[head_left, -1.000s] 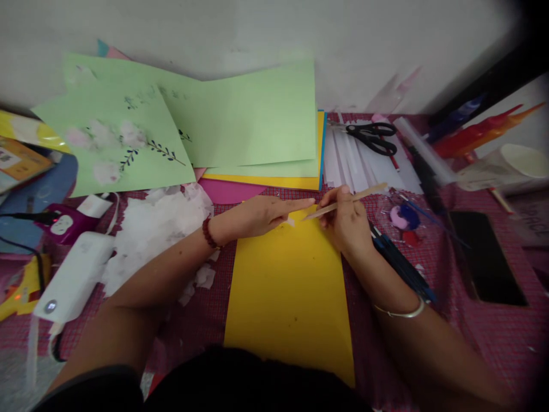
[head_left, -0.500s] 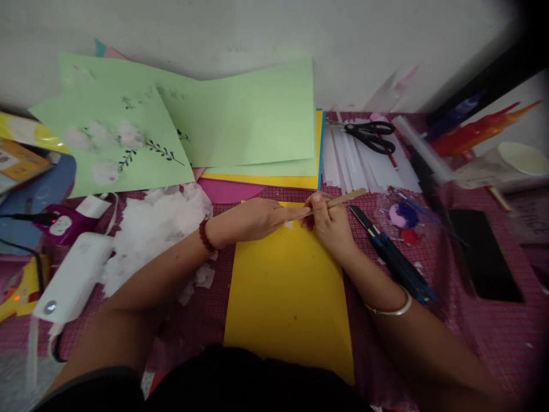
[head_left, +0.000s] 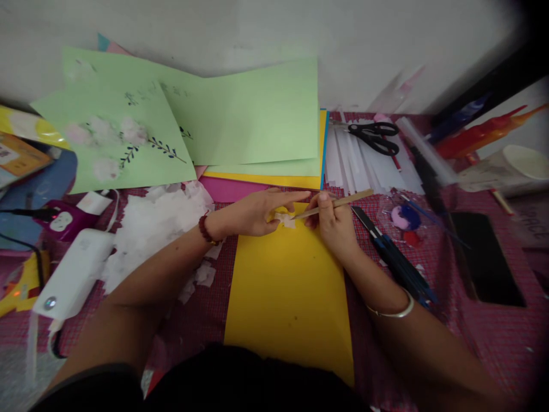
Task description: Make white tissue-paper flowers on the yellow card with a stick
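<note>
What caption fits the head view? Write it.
Left hand holds white tissue scrap on yellow paper; right hand applies flat wooden stick.

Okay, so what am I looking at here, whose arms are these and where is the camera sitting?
There is no machine here. These are one person's own bare arms, filmed by a camera worn on the head and looking down at a table. The right hand grips a thin wooden stick, its tip at a small pale paper scrap. The left hand steadies the scrap with outstretched fingers on a yellow sheet. Around them lie green sheets, torn white tissue and scissors.
</note>
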A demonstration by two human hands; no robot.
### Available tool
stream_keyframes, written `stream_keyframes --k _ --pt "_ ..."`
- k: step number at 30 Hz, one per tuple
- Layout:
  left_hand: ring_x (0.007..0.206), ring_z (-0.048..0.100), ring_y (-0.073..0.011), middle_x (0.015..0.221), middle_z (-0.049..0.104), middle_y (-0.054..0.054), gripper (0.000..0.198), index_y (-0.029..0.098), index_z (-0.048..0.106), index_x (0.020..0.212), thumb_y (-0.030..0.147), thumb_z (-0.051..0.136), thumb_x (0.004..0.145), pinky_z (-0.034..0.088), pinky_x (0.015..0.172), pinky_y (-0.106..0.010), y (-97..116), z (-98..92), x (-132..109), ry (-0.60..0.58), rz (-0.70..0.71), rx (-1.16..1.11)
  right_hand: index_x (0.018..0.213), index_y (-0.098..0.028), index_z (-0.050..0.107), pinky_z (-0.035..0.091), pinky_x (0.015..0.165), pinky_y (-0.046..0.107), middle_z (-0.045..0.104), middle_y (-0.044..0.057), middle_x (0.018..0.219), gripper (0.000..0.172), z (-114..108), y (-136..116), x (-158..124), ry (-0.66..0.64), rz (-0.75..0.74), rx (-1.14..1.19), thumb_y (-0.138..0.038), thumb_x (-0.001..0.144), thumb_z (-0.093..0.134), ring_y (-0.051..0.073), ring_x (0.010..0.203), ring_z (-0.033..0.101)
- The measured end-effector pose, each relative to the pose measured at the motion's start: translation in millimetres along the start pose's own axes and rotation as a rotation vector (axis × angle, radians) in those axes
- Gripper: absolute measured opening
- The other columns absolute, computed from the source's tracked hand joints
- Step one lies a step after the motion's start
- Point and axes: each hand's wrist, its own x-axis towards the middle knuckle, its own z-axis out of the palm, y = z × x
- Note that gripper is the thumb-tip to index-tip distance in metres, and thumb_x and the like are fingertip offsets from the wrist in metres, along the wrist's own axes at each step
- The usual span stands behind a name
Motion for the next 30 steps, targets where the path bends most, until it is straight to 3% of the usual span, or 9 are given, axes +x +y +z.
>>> stream_keyframes --k 4,10,17,24,30 --pt "0.096 0.06 -0.0197 0.122 0.062 -0.012 0.076 0.02 0.025 0.148 0.01 0.052 0.077 0.049 0.084 -0.034 -5 8.0 0 -0.01 0.001 -0.033 0.06 -0.023 0.049 0.04 0.052 0.028 0.053 0.002 0.058 0.049 -1 3 2 0.014 -0.02 -0.039 -0.055 0.094 0.035 0.013 0.054 0.052" --pt "0.082 0.059 -0.0182 0.099 0.066 -0.007 0.074 0.016 0.03 0.145 0.011 0.052 0.075 0.047 0.078 -0.033 -4 8.6 0 -0.069 -0.017 -0.018 0.059 -0.022 0.053 0.039 0.053 0.03 0.053 0.003 0.058 0.052 1 4 3 -0.03 -0.058 -0.063 -0.059 0.092 0.037 0.015 0.053 0.051" --pt "0.092 0.059 -0.0221 0.107 0.064 -0.01 0.071 0.023 0.03 0.144 0.013 0.053 0.078 0.047 0.084 -0.037 -9 9.4 2 -0.061 0.064 0.016 0.052 -0.024 0.052 0.039 0.057 0.031 0.054 0.004 0.056 0.054 3 1 4 -0.022 -0.089 -0.074 -0.061 0.09 0.04 0.017 0.056 0.052" --pt "0.083 0.06 -0.0168 0.099 0.064 -0.007 0.075 0.023 0.021 0.149 0.015 0.054 0.082 0.05 0.074 -0.029 -5 10.5 1 -0.003 0.016 -0.18 0.06 -0.023 0.053 0.038 0.054 0.029 0.053 0.002 0.057 0.049 4 2 3 -0.041 -0.071 -0.077 -0.051 0.096 0.036 0.013 0.052 0.05" --pt "0.077 0.06 -0.0154 0.088 0.064 -0.004 0.074 0.021 0.019 0.15 0.018 0.054 0.085 0.051 0.072 -0.029 -10 15.7 0 0.036 0.004 -0.233 0.06 -0.024 0.052 0.039 0.055 0.03 0.054 0.002 0.058 0.047 4 3 3 -0.035 -0.066 -0.065 -0.053 0.094 0.038 0.014 0.053 0.052"
